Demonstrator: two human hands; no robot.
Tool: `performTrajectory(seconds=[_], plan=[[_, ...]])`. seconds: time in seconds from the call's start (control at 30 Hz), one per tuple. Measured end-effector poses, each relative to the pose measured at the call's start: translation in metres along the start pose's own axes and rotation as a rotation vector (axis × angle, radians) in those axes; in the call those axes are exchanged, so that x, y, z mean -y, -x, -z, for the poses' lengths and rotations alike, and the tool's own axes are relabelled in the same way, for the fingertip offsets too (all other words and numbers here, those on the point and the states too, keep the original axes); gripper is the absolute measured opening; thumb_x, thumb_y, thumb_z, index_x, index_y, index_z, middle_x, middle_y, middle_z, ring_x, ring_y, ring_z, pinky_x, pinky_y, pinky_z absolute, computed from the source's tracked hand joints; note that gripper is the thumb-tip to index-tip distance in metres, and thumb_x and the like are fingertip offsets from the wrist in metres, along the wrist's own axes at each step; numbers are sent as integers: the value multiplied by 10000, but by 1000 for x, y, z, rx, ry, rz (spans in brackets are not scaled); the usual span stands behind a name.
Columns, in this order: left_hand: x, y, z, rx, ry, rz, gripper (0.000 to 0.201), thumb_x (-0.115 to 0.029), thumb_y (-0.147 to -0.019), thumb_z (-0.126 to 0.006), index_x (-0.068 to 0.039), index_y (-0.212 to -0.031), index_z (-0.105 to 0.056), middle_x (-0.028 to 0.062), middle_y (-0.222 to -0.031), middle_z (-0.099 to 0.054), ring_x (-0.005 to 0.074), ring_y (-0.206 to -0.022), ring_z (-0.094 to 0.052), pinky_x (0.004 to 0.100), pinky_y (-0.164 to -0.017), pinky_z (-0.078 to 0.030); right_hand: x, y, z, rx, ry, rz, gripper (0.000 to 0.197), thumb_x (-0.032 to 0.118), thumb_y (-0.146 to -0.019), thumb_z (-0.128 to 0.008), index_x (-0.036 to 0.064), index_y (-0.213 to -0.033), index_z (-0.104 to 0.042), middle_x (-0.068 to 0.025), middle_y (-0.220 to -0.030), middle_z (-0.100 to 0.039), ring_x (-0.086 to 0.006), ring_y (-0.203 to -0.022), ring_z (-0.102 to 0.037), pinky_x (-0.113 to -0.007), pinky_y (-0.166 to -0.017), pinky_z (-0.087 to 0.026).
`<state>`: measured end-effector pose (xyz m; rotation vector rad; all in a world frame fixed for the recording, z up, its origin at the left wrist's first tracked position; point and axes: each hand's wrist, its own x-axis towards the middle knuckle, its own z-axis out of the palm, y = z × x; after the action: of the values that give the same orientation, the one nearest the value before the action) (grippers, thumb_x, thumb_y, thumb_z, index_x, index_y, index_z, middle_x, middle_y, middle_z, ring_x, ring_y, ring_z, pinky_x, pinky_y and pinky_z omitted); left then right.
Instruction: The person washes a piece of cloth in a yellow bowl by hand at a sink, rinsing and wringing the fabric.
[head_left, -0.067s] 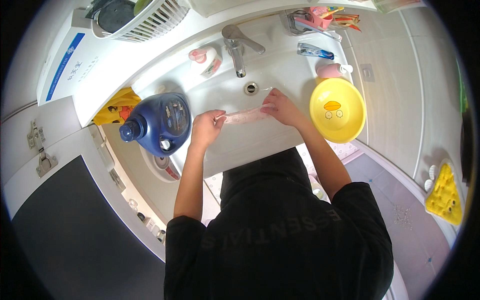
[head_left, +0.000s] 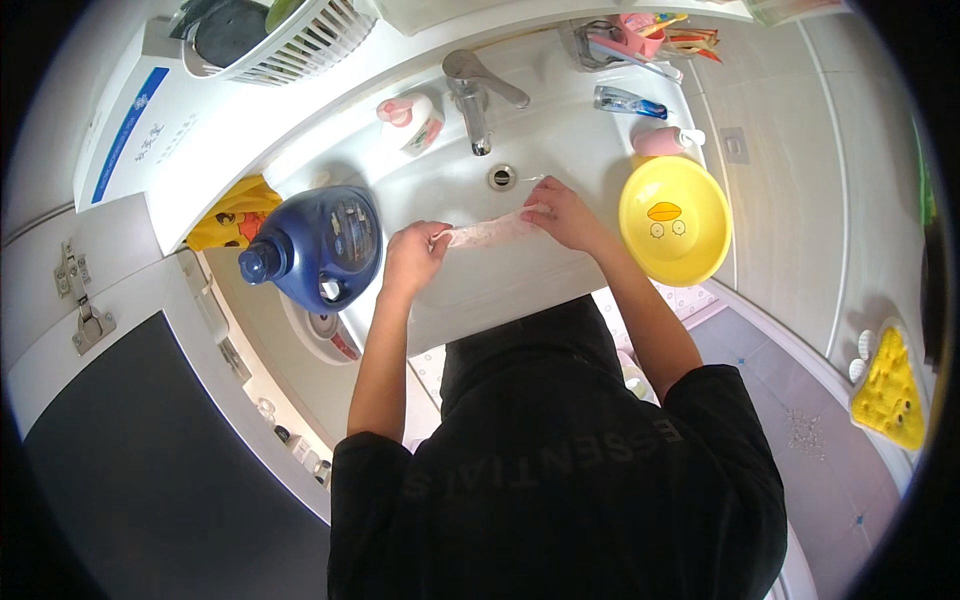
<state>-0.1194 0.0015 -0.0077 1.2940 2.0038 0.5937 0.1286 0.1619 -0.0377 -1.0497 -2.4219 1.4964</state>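
Stretched between my hands over the white sink (head_left: 510, 285) is a narrow strip of pale pink cloth (head_left: 487, 233). My left hand (head_left: 412, 256) pinches its left end between thumb and fingers. At the other end, my right hand (head_left: 567, 215) is closed on the cloth, a little higher and farther from me. Just beyond the cloth lies the round drain (head_left: 502, 177), with the chrome faucet (head_left: 478, 100) behind it. What kind of cloth item it is, I cannot make out.
Left of my hands lies a big blue detergent jug (head_left: 325, 245). A white-and-pink pump bottle (head_left: 412, 122) stands by the faucet. On the right are a yellow basin (head_left: 676, 255), a pink bottle (head_left: 660, 141) and a clear blue tube (head_left: 630, 102). A white basket (head_left: 300, 45) sits at back left.
The cloth's right part has shifted very slightly between my hands. Both hands keep their hold, and everything else stays in place.
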Motion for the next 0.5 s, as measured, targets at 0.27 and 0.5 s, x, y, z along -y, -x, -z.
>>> performTrajectory(seconds=[0.27, 0.5], plan=[[-20, -4, -53, 156, 1097, 419, 240, -96, -899, -575, -34, -1130, -574, 35, -981, -639, 163, -880, -635, 286, -788, -507, 47, 6, -49, -444, -312, -28, 189, 136, -841, -711, 42, -1004, -691, -111, -929, -641, -321, -800, -646, -364, -709, -537], [-37, -15, -62, -34, 1343, 592, 304, -277, -990, -589, -30, -1167, -581, 43, -1042, -654, 140, -902, -623, 285, -804, -501, 50, 24, -71, -316, -56, 353, 266, 59, -822, -665, 79, -1087, -670, -129, -1061, -619, -311, -944, -626, -376, -769, -539]])
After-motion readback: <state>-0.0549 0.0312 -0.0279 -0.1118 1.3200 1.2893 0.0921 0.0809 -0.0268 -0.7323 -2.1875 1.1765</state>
